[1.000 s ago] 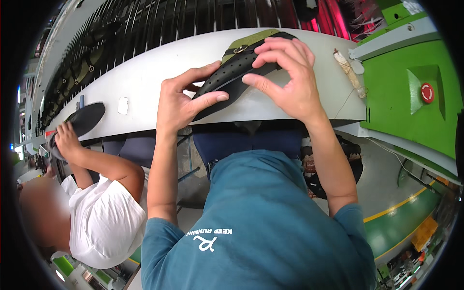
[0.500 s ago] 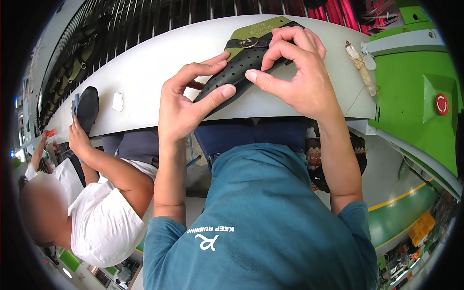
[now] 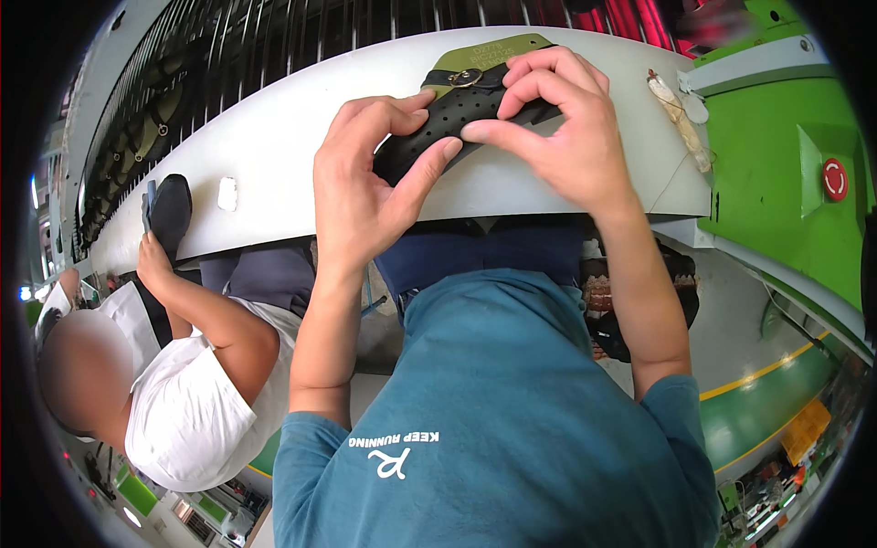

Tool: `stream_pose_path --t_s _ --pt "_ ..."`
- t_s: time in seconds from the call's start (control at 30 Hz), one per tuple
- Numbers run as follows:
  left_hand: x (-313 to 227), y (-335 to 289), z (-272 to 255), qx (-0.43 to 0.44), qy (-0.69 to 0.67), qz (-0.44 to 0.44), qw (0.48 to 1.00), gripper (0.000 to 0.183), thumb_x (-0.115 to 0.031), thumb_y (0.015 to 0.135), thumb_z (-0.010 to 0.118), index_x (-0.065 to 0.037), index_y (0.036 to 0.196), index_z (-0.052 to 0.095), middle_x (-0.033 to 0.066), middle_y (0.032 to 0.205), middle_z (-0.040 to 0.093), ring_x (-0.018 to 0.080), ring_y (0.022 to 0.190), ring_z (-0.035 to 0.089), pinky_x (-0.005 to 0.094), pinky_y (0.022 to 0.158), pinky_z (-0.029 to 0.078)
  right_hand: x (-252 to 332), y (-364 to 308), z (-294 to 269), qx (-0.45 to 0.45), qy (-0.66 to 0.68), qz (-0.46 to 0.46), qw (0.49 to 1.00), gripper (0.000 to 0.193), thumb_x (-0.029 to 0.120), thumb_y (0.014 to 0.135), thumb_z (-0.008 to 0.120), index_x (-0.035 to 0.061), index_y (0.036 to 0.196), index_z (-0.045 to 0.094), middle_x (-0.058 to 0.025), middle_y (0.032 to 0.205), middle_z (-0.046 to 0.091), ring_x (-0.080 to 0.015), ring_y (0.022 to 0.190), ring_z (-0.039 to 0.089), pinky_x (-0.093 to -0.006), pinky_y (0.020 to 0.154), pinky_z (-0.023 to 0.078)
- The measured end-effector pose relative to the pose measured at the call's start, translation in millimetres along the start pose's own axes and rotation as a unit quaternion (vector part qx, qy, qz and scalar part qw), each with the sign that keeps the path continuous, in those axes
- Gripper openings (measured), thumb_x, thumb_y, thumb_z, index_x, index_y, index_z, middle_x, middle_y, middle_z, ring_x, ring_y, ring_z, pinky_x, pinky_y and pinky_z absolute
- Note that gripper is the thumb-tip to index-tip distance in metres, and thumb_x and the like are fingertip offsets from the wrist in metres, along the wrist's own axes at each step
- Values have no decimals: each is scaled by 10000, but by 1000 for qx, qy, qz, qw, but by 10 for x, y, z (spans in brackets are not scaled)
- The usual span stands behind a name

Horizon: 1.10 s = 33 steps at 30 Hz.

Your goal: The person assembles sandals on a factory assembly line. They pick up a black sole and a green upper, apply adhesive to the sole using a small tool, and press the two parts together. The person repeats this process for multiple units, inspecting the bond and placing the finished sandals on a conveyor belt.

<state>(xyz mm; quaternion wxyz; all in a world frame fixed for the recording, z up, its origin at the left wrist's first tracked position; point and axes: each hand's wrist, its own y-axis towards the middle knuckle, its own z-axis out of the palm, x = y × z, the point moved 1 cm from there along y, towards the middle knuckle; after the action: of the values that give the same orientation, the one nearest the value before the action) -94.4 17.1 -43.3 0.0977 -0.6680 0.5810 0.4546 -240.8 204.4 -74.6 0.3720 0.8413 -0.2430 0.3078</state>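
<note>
Left hand [image 3: 364, 178] and right hand [image 3: 575, 128] pinch 1 black dotted piece [image 3: 448, 119] between the tabletop's [image 3: 283, 137] near and far edges.

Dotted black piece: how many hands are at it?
2 at the dotted black piece: left hand around its left part, right hand at its right; no others show.

Shoe upper [image 3: 448, 117] over tabletop [image 3: 283, 146], machine [image 3: 763, 146] at right, co-worker [image 3: 196, 411] at left, rods [image 3: 301, 41] beyond
</note>
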Motion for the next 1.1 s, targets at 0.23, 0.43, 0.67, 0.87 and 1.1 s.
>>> stream_pose_path --t_s 0.23,0.43,0.67,0.87,1.1 --pt "-47 -5 85 -33 29 1 999 309 -80 782 967 17 916 706 170 1054 808 280 1075 775 384 926 617 -169 -29 -144 13 36 -24 999 261 130 817 966 66 898 726 -65 1236 750 -285 1286 696 -428 1073 542" --pt "-23 -8 159 -59 63 7 996 341 -137 734 985 -5 892 713 120 1015 840 232 913 720 357 844 611 -172 -10 -161 19 38 -25 999 288 177 816 967 75 893 710 -49 1236 744 -278 1249 683 -424 1086 499" --pt "-87 6 149 -43 90 -26 995 380 -139 754 1026 8 874 697 172 1094 839 214 1011 783 346 939 597 -197 43 -112 -22 52 10 998 405 306 764 1012 97 833 672 -31 1127 764 -262 1088 704 -425 1008 498" --pt "19 58 167 -65 82 16 994 399 -191 694 1035 -3 894 746 80 980 839 212 846 699 351 773 605 -343 -103 34 -144 35 -103 984 294 172 774 999 65 865 741 -50 1099 797 -254 1062 757 -460 982 614" --pt "35 49 170 -66 76 25 995 391 -187 704 1031 -1 893 743 97 992 839 212 852 700 346 774 606 -295 -180 -184 -81 21 -109 991 182 -6 813 929 24 952 816 -107 1150 823 -309 1169 786 -522 1140 583"
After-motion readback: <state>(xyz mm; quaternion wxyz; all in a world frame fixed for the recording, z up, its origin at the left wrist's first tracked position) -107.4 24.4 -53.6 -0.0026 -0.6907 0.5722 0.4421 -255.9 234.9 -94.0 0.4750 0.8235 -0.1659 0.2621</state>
